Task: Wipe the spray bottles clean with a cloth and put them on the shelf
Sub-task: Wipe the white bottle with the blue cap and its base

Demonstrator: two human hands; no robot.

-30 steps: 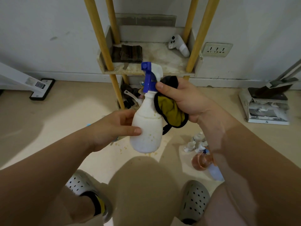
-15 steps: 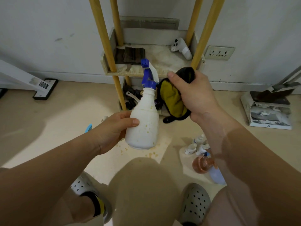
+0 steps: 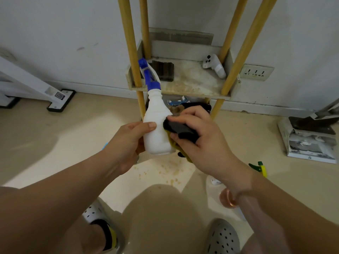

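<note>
My left hand [image 3: 128, 140] grips a white spray bottle [image 3: 156, 132] with a blue trigger head, held upright in front of the shelf. My right hand [image 3: 200, 142] holds a black and yellow cloth [image 3: 178, 130] and presses it against the bottle's right side. The shelf [image 3: 185, 88] is a stained tray between yellow posts, just behind the bottle. On the floor to the right lie a copper-coloured bottle [image 3: 227, 197], partly hidden by my right forearm, and a green and yellow sprayer [image 3: 259, 167].
A white game controller [image 3: 214, 67] and a dark folded cloth [image 3: 164, 71] lie on the shelf. Crumbs [image 3: 168, 169] are scattered on the floor below the bottle. A dustpan on papers [image 3: 311, 138] sits at right, a white stand base [image 3: 58, 98] at left. A wall socket [image 3: 256, 72] is behind.
My right hand has come down from beside the trigger head and now presses the cloth on the bottle's body. The bottle has turned more upright in my left hand.
</note>
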